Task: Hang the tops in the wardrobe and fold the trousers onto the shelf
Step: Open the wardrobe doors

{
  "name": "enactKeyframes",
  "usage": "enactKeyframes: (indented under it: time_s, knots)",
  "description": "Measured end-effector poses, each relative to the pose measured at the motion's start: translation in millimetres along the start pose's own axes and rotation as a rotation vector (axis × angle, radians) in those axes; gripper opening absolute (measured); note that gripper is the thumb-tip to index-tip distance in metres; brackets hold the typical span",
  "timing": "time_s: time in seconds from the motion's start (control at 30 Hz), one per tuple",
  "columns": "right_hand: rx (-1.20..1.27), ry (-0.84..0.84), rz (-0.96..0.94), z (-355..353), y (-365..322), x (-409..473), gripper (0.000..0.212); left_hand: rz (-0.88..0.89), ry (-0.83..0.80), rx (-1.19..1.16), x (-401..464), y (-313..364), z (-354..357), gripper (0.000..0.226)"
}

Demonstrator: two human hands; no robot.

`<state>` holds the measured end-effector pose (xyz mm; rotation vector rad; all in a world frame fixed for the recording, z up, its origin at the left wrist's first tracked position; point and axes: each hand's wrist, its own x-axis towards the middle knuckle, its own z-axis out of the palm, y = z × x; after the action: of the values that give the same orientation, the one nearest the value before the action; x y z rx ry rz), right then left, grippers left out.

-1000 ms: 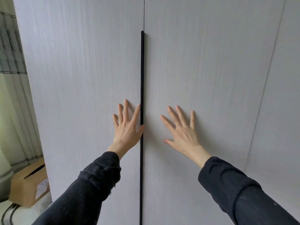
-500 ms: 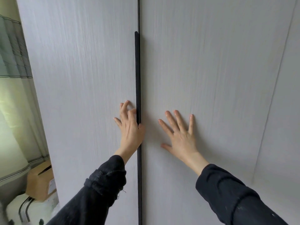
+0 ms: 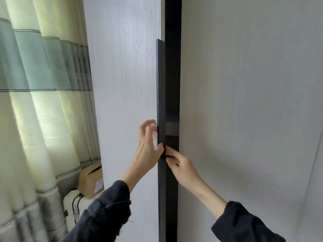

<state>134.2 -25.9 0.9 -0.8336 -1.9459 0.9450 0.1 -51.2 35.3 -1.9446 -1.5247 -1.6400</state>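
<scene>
A pale grey wardrobe fills the view. Its left door (image 3: 125, 102) stands slightly ajar, with a long black handle strip (image 3: 160, 88) down its right edge. A dark gap (image 3: 172, 84) shows between it and the right door (image 3: 244, 102); a grey shelf edge is faintly visible inside. My left hand (image 3: 148, 147) grips the handle strip, thumb on its front and fingers curled at its left side. My right hand (image 3: 181, 165) reaches into the gap, its fingertips hooked behind the edge of the left door. No tops or trousers are visible.
A green and cream striped curtain (image 3: 40, 102) hangs at the left. Below it a cardboard box (image 3: 92, 180) rests on a white suitcase (image 3: 75, 205) beside the wardrobe. A plain wall panel (image 3: 312, 172) runs along the far right.
Both hands left the flat door fronts and moved to the centre seam. The left door has swung out a little, opening a dark gap. The view shifted left.
</scene>
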Motion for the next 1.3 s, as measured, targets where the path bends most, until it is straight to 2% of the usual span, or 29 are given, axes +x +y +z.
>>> enactKeyframes:
  time_s: [0.1,0.23,0.3,0.4,0.5,0.67,0.9,1.0,1.1,1.3]
  knots:
    - [0.073,-0.054,0.022,4,-14,-8,0.039,-0.005,-0.018,0.004,-10,1,-17,0.04]
    - [0.037,-0.116,0.031,14,-33,-25,0.04,-0.051,-0.053,-0.035,-25,1,-46,0.046]
    - [0.026,-0.127,0.035,22,-43,-32,0.041,-0.142,-0.088,-0.212,-31,5,-69,0.052]
    - [0.038,-0.108,0.049,34,-57,-45,0.04,-0.378,-0.201,-0.55,-41,12,-101,0.055]
    - [0.07,-0.111,0.049,55,-72,-60,0.039,-0.437,-0.312,-0.617,-54,7,-129,0.061]
    - [0.089,-0.142,0.029,104,-102,-79,0.038,-0.468,-0.365,-0.727,-71,-6,-191,0.062]
    - [0.126,-0.257,0.008,178,-128,-89,0.045,-0.449,-0.344,-0.777,-101,-37,-261,0.051]
    - [0.158,-0.322,0.014,214,-143,-84,0.048,-0.46,-0.313,-0.754,-108,-51,-291,0.059]
    - [0.219,-0.367,0.042,249,-158,-79,0.049,-0.563,-0.212,-0.793,-119,-67,-316,0.051]
    - [0.325,-0.393,0.051,295,-177,-67,0.041,-0.659,-0.124,-0.86,-135,-97,-355,0.057]
